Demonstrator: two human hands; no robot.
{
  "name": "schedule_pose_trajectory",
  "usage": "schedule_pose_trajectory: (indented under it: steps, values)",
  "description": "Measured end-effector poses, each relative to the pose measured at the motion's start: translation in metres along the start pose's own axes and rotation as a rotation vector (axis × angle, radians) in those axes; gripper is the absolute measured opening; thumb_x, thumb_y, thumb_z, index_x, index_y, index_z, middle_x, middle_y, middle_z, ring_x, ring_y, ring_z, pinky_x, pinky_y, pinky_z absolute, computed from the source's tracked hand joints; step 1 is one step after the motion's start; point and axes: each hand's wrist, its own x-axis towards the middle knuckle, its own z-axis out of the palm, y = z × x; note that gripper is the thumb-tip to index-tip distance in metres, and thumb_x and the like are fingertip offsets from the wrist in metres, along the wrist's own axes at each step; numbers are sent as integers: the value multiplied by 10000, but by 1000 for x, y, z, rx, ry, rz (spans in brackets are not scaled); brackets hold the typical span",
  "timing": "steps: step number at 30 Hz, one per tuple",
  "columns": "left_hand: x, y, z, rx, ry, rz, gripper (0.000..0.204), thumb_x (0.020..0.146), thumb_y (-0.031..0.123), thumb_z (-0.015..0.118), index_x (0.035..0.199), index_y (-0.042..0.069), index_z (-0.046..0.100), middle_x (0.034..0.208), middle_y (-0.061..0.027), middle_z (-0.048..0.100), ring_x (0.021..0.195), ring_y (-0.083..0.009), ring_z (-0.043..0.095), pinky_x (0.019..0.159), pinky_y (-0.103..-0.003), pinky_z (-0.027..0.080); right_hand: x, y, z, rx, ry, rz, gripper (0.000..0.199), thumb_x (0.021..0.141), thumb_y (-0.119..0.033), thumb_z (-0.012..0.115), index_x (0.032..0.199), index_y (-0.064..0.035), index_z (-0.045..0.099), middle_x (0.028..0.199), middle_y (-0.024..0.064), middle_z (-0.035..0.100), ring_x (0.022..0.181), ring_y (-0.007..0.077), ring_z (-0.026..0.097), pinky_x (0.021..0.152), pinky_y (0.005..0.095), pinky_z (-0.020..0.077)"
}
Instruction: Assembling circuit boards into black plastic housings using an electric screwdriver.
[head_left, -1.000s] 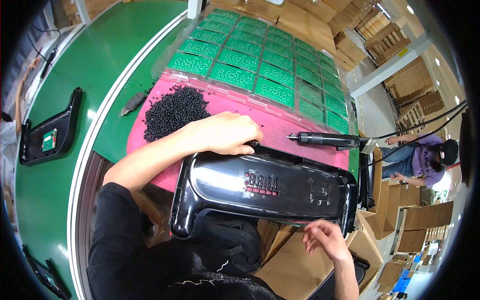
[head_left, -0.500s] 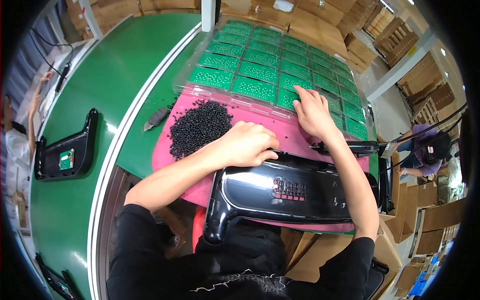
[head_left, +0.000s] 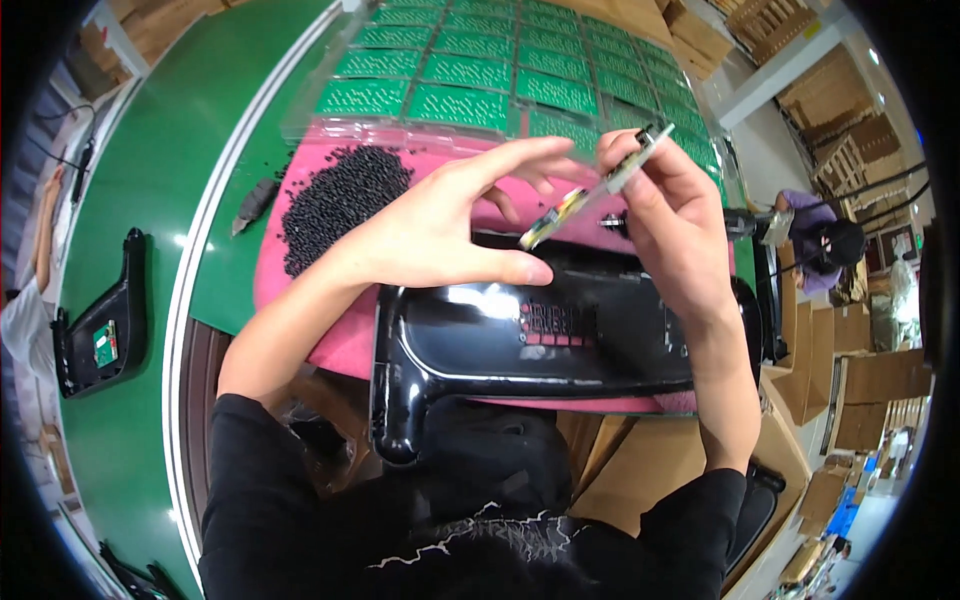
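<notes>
My right hand [head_left: 675, 215] pinches a small circuit board [head_left: 598, 192] by its upper end, holding it tilted and nearly edge-on above the work surface. Facing it from the left, my left hand [head_left: 455, 215] has its thumb and fingers spread around the board's lower end, with a gap between. Beneath both hands lies a glossy black plastic housing [head_left: 470, 335] with a grid of small openings. Beyond the hands, a clear tray [head_left: 470, 135] holds rows of green circuit boards [head_left: 465, 105].
A heap of small black screws or pellets [head_left: 345, 205] lies on the pink mat [head_left: 275, 270]. A black power driver [head_left: 735, 222] is at the right. On the green conveyor [head_left: 190, 130] sits another black housing [head_left: 125, 320] with a board inside. A co-worker [head_left: 820, 240] is at the right.
My right hand has lifted from the tray with a circuit board and come nearer. The left hand has left the housing's edge, risen and opened. The view has shifted.
</notes>
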Motion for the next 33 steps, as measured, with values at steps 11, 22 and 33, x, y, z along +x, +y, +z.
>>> schedule_pose_trajectory:
  steps: [11,22,33]
  values:
    - [1,-1,7,414,-112,313,670,627,273,862,1200,13,633,1134,-121,627,1059,-262,601,920,-388,486,-61,-50,-4,-398,184,308,264,906,-102,654,1146,-2,607,774,-17,587,673,35,500,608,191,397]
    - [-8,-6,24,337,-444,326,627,622,301,879,1127,11,648,1040,-117,644,930,-293,640,780,-374,533,-121,-51,-6,-482,-2,621,89,907,-6,550,949,47,609,614,56,620,552,86,602,569,234,501]
    - [-14,-4,20,613,-331,-24,616,640,336,863,1111,13,631,1033,-103,645,865,-297,675,734,-372,553,-108,-1,-34,-712,-138,290,639,632,-173,883,1167,-22,569,1099,127,626,972,241,628,878,341,497]
